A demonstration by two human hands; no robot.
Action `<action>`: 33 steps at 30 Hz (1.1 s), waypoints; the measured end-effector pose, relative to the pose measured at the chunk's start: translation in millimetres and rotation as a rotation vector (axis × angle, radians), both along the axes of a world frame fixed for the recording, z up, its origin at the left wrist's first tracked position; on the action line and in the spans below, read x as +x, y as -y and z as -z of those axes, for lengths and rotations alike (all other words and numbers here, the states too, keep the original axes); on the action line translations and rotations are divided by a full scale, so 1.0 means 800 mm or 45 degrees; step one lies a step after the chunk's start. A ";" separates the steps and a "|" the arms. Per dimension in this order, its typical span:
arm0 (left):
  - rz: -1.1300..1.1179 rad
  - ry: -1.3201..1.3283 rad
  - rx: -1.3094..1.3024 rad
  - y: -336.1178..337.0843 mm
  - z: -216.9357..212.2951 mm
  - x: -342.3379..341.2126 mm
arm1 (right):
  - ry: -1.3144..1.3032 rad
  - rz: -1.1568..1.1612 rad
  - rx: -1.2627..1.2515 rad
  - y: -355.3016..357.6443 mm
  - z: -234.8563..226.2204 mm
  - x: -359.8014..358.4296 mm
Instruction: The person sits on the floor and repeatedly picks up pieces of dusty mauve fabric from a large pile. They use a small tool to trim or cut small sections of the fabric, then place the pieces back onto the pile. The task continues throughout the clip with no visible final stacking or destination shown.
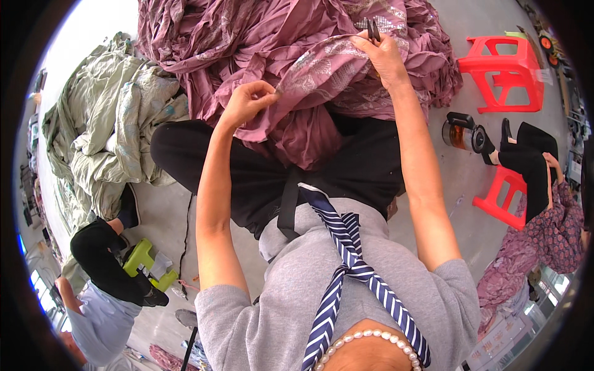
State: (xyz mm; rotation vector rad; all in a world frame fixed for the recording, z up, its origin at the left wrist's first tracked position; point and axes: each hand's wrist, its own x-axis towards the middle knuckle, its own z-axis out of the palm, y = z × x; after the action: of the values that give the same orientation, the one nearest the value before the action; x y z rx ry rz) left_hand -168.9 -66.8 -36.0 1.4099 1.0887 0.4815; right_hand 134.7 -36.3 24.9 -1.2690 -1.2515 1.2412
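Note:
A large heap of mauve fabric (247, 37) with pale printed patches spreads in front of me and over my lap. My left hand (250, 102) is closed in a pinch on the fabric's edge. Farther off to the right, my right hand (385, 59) is closed around small thread snips (373, 29), whose dark blades point up and away from me. Its thumb and fingers also meet the same fabric edge, so a strip is stretched between my two hands. The snips' handles are mostly hidden in my palm.
Pale green fabric (99, 117) is piled at the left. Red plastic stools (504, 71) and a glass jug of amber liquid (458, 131) stand to the right. A green stool (148, 263) is at lower left. Other people sit on both sides.

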 end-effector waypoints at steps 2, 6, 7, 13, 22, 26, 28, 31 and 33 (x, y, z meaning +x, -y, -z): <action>-0.205 0.157 -0.071 0.001 0.009 -0.003 | -0.006 0.029 -0.043 0.003 0.006 0.009; -0.459 0.407 -0.044 -0.005 0.005 0.010 | -0.052 0.108 -0.078 0.006 0.020 0.016; -0.439 0.357 -0.017 -0.008 0.011 0.007 | -0.053 0.120 -0.092 0.006 0.025 0.018; -0.118 -0.391 0.390 0.014 0.021 -0.006 | -0.150 0.394 -0.084 0.005 0.043 0.046; -0.475 -1.080 0.648 -0.015 0.097 -0.081 | -0.213 0.718 -0.318 0.015 0.063 0.101; -0.385 -0.966 0.570 -0.018 0.134 -0.087 | -0.201 0.765 -0.371 0.015 0.078 0.104; -0.303 -1.106 0.363 -0.017 0.136 -0.079 | -0.188 0.790 -0.386 0.016 0.078 0.105; -0.446 -0.717 0.167 -0.023 0.145 -0.086 | -0.162 0.702 -0.336 0.019 0.074 0.099; -0.667 0.007 0.020 -0.027 0.124 -0.070 | -0.080 0.554 -0.212 0.026 0.069 0.091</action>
State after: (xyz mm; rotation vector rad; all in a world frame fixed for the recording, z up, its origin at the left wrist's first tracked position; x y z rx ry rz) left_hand -225.3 -44.9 -135.3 1.1257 1.4563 0.8670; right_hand 207.3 -56.7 -30.4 -1.5131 -0.7814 1.0701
